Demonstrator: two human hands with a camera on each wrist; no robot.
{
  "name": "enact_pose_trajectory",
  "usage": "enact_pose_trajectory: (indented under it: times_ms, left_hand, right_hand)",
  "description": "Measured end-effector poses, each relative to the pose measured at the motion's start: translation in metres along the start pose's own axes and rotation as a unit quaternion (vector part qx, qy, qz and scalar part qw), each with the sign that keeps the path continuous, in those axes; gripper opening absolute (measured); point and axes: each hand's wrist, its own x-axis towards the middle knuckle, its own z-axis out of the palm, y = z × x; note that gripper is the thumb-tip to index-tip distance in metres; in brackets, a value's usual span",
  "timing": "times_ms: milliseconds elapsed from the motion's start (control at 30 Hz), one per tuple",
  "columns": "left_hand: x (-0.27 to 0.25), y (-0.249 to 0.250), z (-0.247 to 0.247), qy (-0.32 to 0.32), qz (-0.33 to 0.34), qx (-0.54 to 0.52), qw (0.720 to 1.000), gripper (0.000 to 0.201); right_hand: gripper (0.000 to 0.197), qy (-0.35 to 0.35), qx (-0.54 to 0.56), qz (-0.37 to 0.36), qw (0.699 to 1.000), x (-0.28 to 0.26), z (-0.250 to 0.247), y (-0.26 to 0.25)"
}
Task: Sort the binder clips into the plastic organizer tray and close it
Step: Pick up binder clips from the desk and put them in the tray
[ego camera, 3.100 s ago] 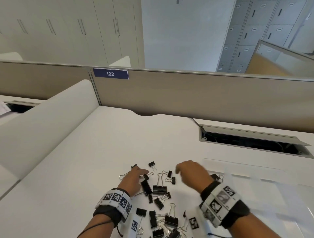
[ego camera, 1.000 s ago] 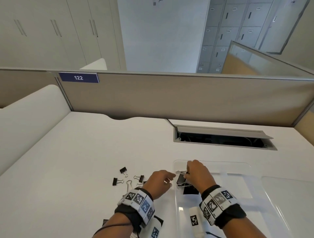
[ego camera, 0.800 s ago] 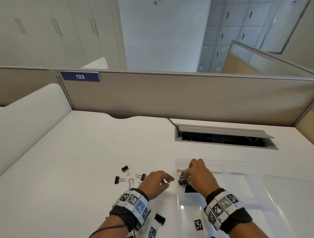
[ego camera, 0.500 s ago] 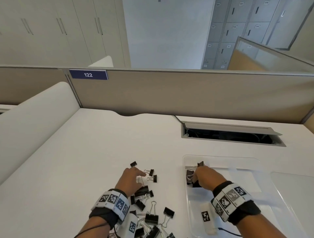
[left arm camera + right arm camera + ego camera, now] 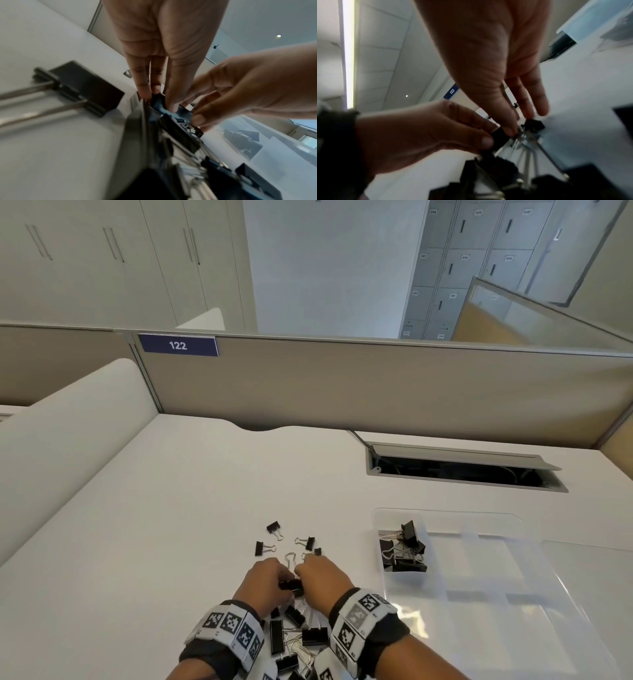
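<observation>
Black binder clips (image 5: 294, 631) lie in a loose pile on the white desk under my wrists, and three small ones (image 5: 272, 527) lie farther out. Above the pile my left hand (image 5: 286, 578) pinches one black clip (image 5: 292, 584). My right hand (image 5: 301, 571) meets it from the right, its fingertips on the same clip. In the left wrist view my left hand (image 5: 157, 97) grips the clip (image 5: 181, 129). In the right wrist view my right hand (image 5: 518, 124) has its thumb on the clip (image 5: 500, 136). The clear organizer tray (image 5: 445, 512) sits to the right, open, with several clips (image 5: 404, 549) in its far-left compartment.
The tray's clear lid (image 5: 565, 594) lies flat to its right. An open cable hatch (image 5: 462, 470) is sunk into the desk behind the tray. A beige partition (image 5: 376, 392) closes off the back of the desk, and a white divider (image 5: 68, 440) runs along the left.
My right hand has left the tray's compartment, where the clips stay, and moved left to the pile. It now meets my left hand on one clip.
</observation>
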Motion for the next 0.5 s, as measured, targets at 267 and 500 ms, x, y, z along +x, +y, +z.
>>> enact_pose_trajectory:
  times_ms: [267, 500]
  left_hand:
    - [-0.018, 0.007, -0.023, 0.06, 0.048, -0.191, 0.979, 0.027]
    - [-0.047, -0.027, -0.042, -0.022, 0.042, -0.088, 0.995, 0.031]
  right_hand:
    - [0.024, 0.058, 0.06, 0.016, 0.996, -0.008, -0.032, 0.012]
    - [0.029, 0.166, 0.097, 0.161, 0.968, -0.06, -0.087, 0.089]
